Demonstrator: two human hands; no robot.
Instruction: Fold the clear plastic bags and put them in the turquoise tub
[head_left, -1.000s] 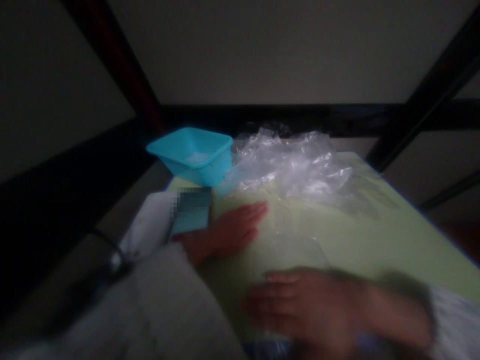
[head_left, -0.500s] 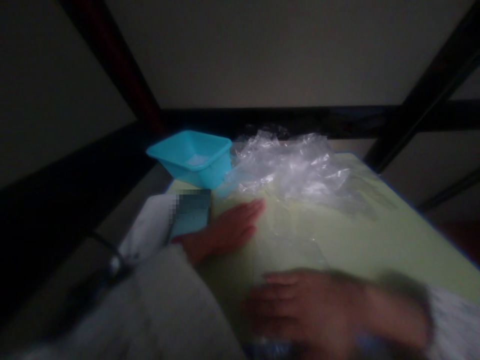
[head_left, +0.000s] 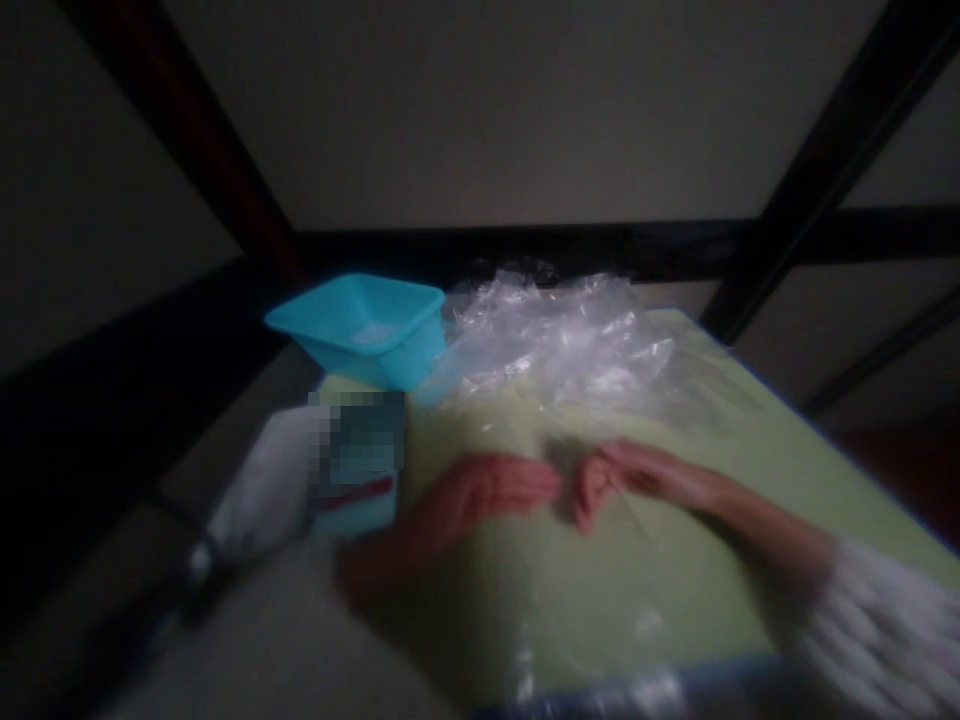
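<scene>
A sheet or bag of clear plastic (head_left: 555, 600) lies flat on the table and reaches its near edge; its outline is hard to make out. Over its far part my left hand (head_left: 510, 485) rests with fingers stretched out and held together. Just to the right, my right hand (head_left: 607, 475) has its fingers bent down and pressed together, and whether plastic is between them is hidden. A small gap separates the two hands. Beyond them is a crumpled heap of clear plastic bags (head_left: 570, 345).
A turquoise plastic basin (head_left: 405, 355) stands at the back left of the yellow-green table (head_left: 720, 580), with something pale inside. In front of it lies a partly pixelated phone-like object (head_left: 360, 510) beside a white item (head_left: 270, 480). Dark beams and a wall stand behind.
My right hand has moved up and away from the near edge, its flat fingers now bent down. The left hand has shifted slightly nearer and right. The whole view has tilted a little.
</scene>
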